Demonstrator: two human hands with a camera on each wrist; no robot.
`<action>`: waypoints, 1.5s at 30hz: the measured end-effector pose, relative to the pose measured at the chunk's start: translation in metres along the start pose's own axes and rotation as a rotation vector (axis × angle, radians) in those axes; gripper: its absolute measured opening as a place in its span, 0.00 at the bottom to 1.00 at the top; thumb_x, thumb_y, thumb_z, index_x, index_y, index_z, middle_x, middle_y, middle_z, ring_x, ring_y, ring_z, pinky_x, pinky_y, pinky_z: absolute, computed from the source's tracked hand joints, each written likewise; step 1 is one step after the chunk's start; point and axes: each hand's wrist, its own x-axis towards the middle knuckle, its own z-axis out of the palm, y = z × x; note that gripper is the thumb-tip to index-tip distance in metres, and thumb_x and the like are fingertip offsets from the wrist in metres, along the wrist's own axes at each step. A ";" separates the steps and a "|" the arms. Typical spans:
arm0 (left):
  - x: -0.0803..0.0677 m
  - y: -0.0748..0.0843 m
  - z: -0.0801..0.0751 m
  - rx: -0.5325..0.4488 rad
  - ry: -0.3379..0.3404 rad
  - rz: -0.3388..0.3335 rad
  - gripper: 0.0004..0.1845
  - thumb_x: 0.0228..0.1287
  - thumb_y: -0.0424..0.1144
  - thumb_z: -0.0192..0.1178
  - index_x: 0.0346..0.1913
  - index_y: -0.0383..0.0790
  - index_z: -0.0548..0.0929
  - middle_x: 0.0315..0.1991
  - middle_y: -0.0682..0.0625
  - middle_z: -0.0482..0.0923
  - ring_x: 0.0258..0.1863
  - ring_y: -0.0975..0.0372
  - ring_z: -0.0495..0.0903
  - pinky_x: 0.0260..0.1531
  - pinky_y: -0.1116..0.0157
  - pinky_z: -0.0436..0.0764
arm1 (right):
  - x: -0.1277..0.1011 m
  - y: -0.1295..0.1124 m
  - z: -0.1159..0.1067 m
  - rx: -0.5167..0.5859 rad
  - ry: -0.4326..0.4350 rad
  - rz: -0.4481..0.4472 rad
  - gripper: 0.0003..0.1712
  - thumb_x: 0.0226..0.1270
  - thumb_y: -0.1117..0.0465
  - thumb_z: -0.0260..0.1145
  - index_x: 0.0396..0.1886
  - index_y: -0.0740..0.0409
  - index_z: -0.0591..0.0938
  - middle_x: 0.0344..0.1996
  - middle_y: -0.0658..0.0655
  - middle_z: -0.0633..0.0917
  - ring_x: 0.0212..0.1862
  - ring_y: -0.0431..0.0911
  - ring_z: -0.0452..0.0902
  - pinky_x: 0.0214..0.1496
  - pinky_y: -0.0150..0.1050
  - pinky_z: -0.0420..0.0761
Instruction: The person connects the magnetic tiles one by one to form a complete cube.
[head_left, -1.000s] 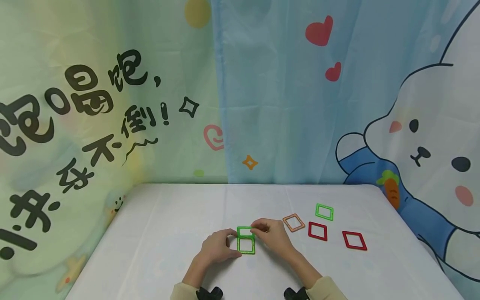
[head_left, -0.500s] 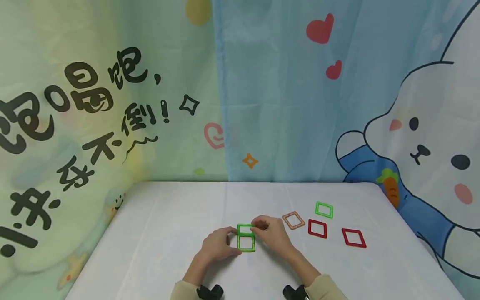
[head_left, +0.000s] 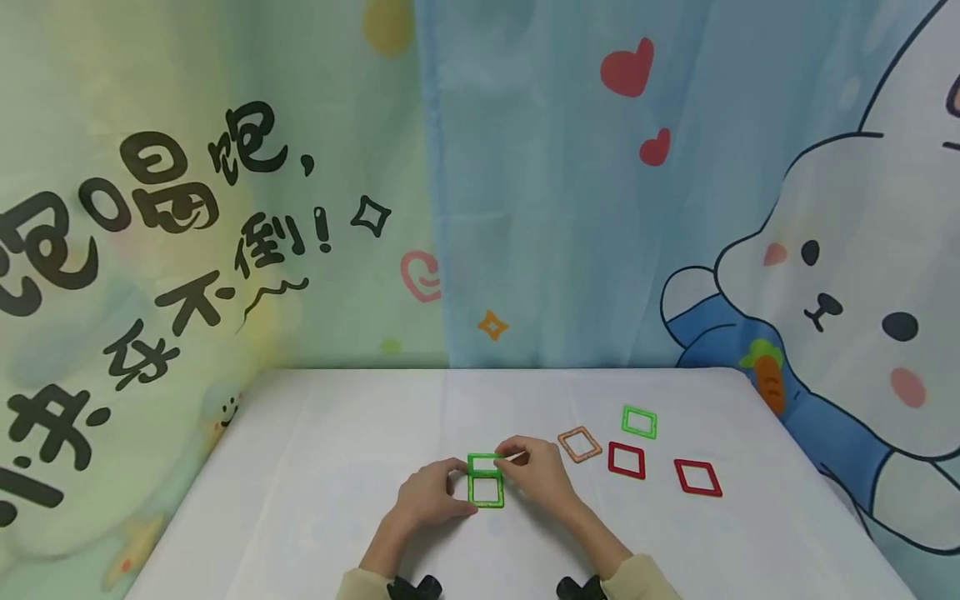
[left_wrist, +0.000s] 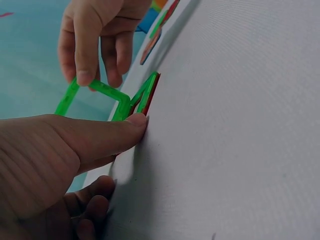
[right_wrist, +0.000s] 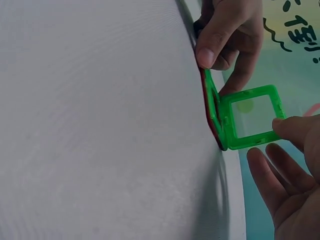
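Observation:
Two green square frames are joined at an edge near the table's front middle. One flat green frame [head_left: 486,491] lies on the white table over a red frame [left_wrist: 153,90]. The other green frame [head_left: 483,463] stands up from its far edge. My left hand [head_left: 457,485] holds the flat frame's left side, thumb [left_wrist: 131,125] against its edge. My right hand [head_left: 513,459] pinches the upright frame [right_wrist: 250,117] at its free edge, fingertips [left_wrist: 85,75] on the bar.
To the right lie loose frames: an orange one [head_left: 579,444], a green one [head_left: 639,422] and two red ones [head_left: 626,460] [head_left: 697,477]. Printed curtains hang close behind the table [head_left: 337,433] and along its left and right sides.
The head view has shifted slightly. Both hands keep their hold on the joined green frames, and the loose frames have not moved.

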 end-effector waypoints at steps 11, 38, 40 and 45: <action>0.005 -0.003 0.010 -0.032 0.014 -0.003 0.32 0.45 0.51 0.77 0.55 0.45 0.81 0.24 0.57 0.71 0.21 0.65 0.67 0.20 0.65 0.65 | 0.001 -0.001 -0.004 0.103 -0.007 0.092 0.05 0.56 0.69 0.73 0.31 0.56 0.86 0.28 0.49 0.85 0.27 0.42 0.80 0.26 0.34 0.77; 0.016 -0.005 0.011 -0.150 0.187 0.077 0.04 0.58 0.38 0.70 0.34 0.41 0.89 0.29 0.58 0.84 0.35 0.66 0.81 0.36 0.61 0.78 | 0.002 0.001 -0.004 0.130 -0.044 0.149 0.05 0.58 0.68 0.72 0.35 0.58 0.86 0.30 0.50 0.84 0.28 0.43 0.78 0.25 0.35 0.78; 0.015 -0.004 0.011 -0.142 0.188 0.074 0.04 0.57 0.38 0.70 0.34 0.42 0.89 0.29 0.58 0.84 0.35 0.65 0.81 0.37 0.61 0.78 | 0.002 0.002 -0.007 0.112 -0.035 0.155 0.06 0.58 0.67 0.72 0.36 0.57 0.86 0.30 0.49 0.84 0.28 0.43 0.78 0.26 0.35 0.78; 0.013 -0.001 0.011 -0.132 0.183 0.066 0.04 0.56 0.39 0.71 0.33 0.42 0.88 0.28 0.58 0.84 0.35 0.64 0.81 0.38 0.59 0.78 | 0.001 0.007 -0.022 0.060 -0.033 0.158 0.07 0.59 0.66 0.72 0.38 0.58 0.86 0.32 0.49 0.85 0.30 0.44 0.77 0.27 0.35 0.77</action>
